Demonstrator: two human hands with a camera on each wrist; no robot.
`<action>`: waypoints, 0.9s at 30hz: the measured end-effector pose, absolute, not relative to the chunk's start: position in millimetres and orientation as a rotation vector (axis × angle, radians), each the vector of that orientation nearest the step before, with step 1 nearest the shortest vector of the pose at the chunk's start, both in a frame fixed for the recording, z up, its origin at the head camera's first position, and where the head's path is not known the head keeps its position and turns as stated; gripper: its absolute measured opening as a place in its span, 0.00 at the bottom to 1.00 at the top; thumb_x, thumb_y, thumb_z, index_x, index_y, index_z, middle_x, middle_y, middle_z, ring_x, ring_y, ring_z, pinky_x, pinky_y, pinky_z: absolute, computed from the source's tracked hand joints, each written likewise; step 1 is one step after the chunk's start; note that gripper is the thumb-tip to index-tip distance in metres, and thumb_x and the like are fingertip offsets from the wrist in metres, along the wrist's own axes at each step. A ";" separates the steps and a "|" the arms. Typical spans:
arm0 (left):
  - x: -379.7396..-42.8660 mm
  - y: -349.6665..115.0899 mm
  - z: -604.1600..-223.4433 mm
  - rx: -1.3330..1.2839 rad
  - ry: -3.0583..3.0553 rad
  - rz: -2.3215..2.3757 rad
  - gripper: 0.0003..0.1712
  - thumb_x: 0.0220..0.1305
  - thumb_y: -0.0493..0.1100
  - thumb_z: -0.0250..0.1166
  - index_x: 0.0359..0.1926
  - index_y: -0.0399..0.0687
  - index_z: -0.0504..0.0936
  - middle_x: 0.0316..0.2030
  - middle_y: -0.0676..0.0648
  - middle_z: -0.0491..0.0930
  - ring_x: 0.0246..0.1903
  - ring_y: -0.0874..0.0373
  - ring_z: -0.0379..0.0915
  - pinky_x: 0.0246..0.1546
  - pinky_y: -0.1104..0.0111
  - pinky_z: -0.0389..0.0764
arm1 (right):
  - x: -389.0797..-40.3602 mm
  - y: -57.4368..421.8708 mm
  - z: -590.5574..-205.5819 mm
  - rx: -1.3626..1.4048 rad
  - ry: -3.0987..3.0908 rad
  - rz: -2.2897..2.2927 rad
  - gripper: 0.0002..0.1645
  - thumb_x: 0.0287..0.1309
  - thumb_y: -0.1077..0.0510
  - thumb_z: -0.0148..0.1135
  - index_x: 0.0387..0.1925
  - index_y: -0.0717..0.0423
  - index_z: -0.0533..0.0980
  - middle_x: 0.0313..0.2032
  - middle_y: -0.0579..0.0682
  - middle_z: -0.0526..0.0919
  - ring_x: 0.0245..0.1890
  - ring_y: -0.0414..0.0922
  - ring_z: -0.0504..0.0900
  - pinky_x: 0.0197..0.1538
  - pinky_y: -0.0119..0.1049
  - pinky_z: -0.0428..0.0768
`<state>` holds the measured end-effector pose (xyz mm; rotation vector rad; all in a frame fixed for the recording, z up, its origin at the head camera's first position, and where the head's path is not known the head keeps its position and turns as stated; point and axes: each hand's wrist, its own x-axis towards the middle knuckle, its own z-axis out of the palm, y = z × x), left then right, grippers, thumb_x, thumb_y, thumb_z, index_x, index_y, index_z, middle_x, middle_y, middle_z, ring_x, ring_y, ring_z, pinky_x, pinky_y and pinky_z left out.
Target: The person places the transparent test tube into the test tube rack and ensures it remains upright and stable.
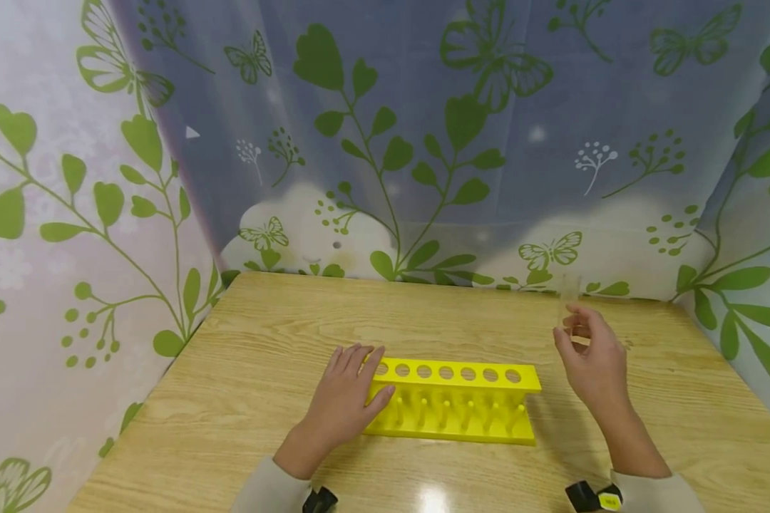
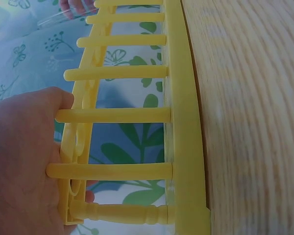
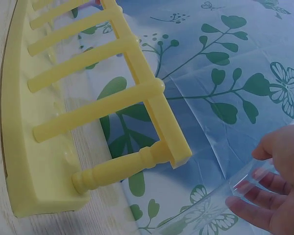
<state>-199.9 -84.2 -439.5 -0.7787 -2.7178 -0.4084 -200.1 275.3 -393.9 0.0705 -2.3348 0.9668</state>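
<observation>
A yellow test tube rack (image 1: 452, 429) stands upright on the table, with a row of round holes along its top bar and several pegs below. My left hand (image 1: 346, 395) grips the rack's left end, fingers over the top bar and thumb at the front. In the left wrist view, that hand (image 2: 24, 161) lies against the top bar. To the right of the rack and above the table, my right hand (image 1: 593, 360) pinches a clear test tube (image 1: 570, 288). The right wrist view shows this see-through tube (image 3: 201, 210) between thumb and fingers, apart from the rack.
The wood-grain table (image 1: 282, 313) extends around the rack on all sides. Behind it hangs a blue-grey curtain (image 1: 417, 43) printed with green leaves and butterflies, and similar patterned cloth (image 1: 32, 271) hangs at the left and right.
</observation>
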 end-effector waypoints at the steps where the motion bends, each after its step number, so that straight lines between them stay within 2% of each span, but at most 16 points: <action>1: -199.9 -84.1 -439.4 -0.780 -2.712 -0.406 0.35 0.70 0.58 0.55 0.69 0.43 0.66 0.61 0.41 0.69 0.63 0.44 0.63 0.68 0.45 0.56 | -200.0 274.8 -393.4 0.072 -2.326 0.965 0.23 0.64 0.61 0.60 0.59 0.64 0.71 0.42 0.57 0.79 0.41 0.26 0.73 0.39 0.07 0.66; 3: -199.9 -83.9 -439.4 -0.781 -2.710 -0.404 0.35 0.70 0.58 0.55 0.69 0.43 0.66 0.61 0.41 0.69 0.63 0.44 0.63 0.67 0.45 0.56 | -199.8 273.7 -392.4 0.077 -2.306 0.966 0.22 0.64 0.62 0.60 0.58 0.65 0.72 0.42 0.57 0.79 0.40 0.19 0.68 0.40 0.07 0.67; 5: -200.3 -83.7 -439.7 -0.782 -2.709 -0.404 0.35 0.70 0.58 0.56 0.69 0.43 0.66 0.61 0.41 0.70 0.63 0.44 0.63 0.67 0.45 0.56 | -200.0 272.6 -391.5 0.084 -2.283 0.969 0.22 0.63 0.63 0.60 0.57 0.65 0.72 0.41 0.57 0.79 0.39 0.17 0.67 0.40 0.07 0.67; 12: -199.9 -83.5 -439.7 -0.780 -2.721 -0.419 0.35 0.70 0.58 0.55 0.69 0.43 0.65 0.62 0.41 0.69 0.63 0.45 0.63 0.68 0.45 0.55 | -199.3 269.4 -389.6 0.128 -2.227 0.988 0.22 0.61 0.66 0.61 0.57 0.67 0.72 0.40 0.57 0.79 0.40 0.17 0.69 0.41 0.10 0.70; 27: -200.3 -83.4 -440.0 -0.780 -2.712 -0.443 0.35 0.69 0.57 0.56 0.69 0.43 0.66 0.62 0.41 0.69 0.63 0.44 0.62 0.68 0.45 0.55 | -196.1 267.8 -383.8 0.189 -2.148 1.007 0.22 0.57 0.71 0.62 0.55 0.69 0.73 0.38 0.56 0.78 0.41 0.19 0.72 0.42 0.11 0.72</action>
